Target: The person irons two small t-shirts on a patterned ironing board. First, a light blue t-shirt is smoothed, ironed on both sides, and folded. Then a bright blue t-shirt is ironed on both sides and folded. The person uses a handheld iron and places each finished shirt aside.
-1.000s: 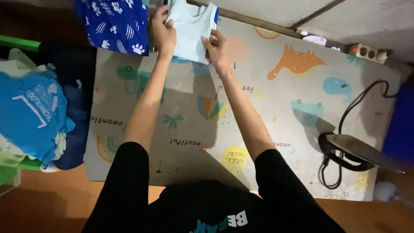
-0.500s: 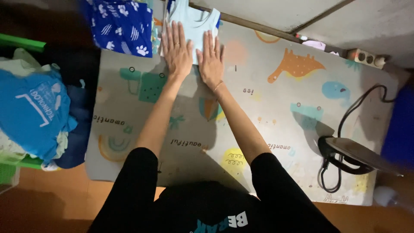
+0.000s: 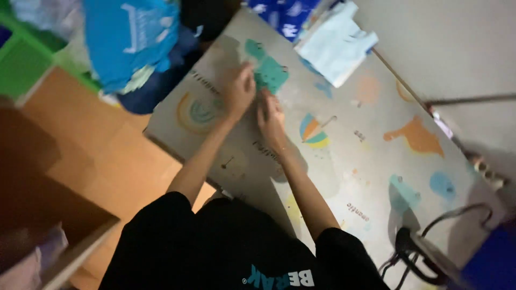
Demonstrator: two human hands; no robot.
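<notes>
Both hands have been drawn back from the folded pale blue garment (image 3: 336,48), which is now left lying alone at the far edge of the printed play mat (image 3: 371,161), beside a dark blue patterned cloth (image 3: 282,16). The left hand (image 3: 240,91) and right hand (image 3: 270,115) are seen close together over the mat, fingers loosely curled and nothing gripped. A pile of blue clothes (image 3: 129,43) is seen far left.

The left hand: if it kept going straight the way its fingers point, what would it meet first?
Probably only bare mat at first. The left hand points up the picture, toward the dark blue patterned cloth at the far edge. The folded pale blue garment lies to the right of that line. Blur makes this uncertain.
</notes>
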